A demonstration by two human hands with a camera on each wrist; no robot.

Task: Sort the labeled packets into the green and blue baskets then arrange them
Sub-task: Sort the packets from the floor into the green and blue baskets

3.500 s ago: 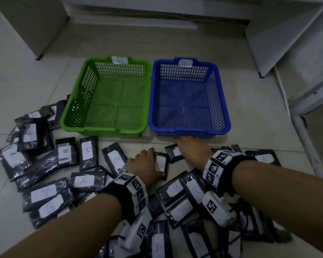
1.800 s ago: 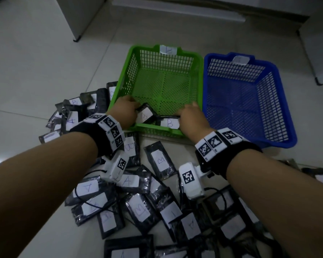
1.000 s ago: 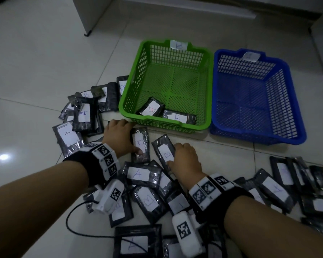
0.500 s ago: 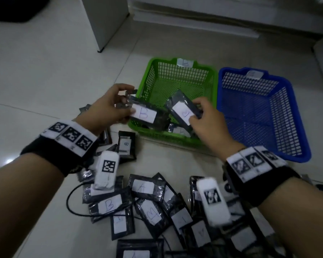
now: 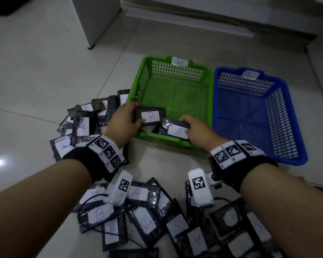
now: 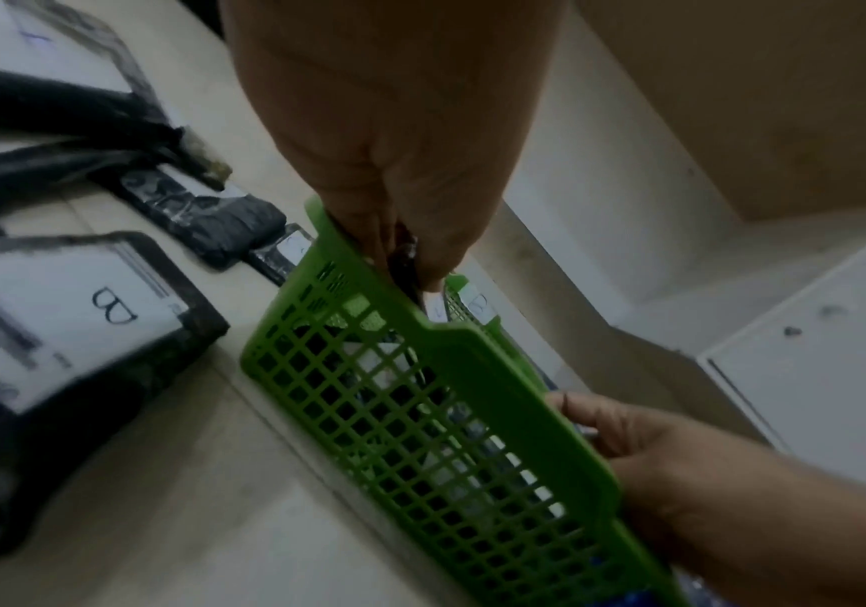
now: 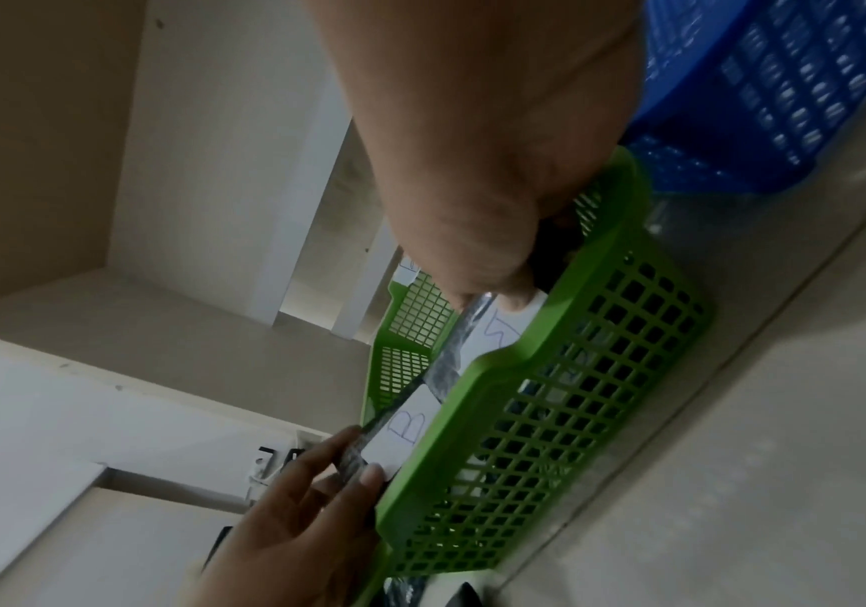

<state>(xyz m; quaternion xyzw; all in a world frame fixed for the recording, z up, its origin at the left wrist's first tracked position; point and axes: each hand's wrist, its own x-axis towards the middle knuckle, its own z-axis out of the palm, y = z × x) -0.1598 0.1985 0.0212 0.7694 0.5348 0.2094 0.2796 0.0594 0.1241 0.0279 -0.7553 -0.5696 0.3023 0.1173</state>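
Half a second ago both hands held their packets up in the air before the baskets; now both have come down over the near wall of the green basket (image 5: 172, 84), and the packets sit low inside it.

The left hand (image 5: 122, 120) has its grip clamped on a B packet (image 5: 150, 116), thumb on the label side and fingers behind, holding it flat with the letter facing up, probably so the label can be checked against the B tag (image 5: 179, 61) on the basket's far rim. The right hand (image 5: 198, 132) pinches the far edge of a second B packet (image 5: 176, 130), which lies tilted against the near wall over other packets already there. The right wrist view shows both labels close together just inside the rim, so the two look about to be laid side by side.

The blue basket (image 5: 289, 116), touching the green one on its right, holds nothing; its tag is too blurred to read. Loose packets (image 5: 138, 209) marked A and B lie scattered on the floor (image 5: 35, 71) near the wrists and left of the green basket, so most of the sorting seems still ahead.
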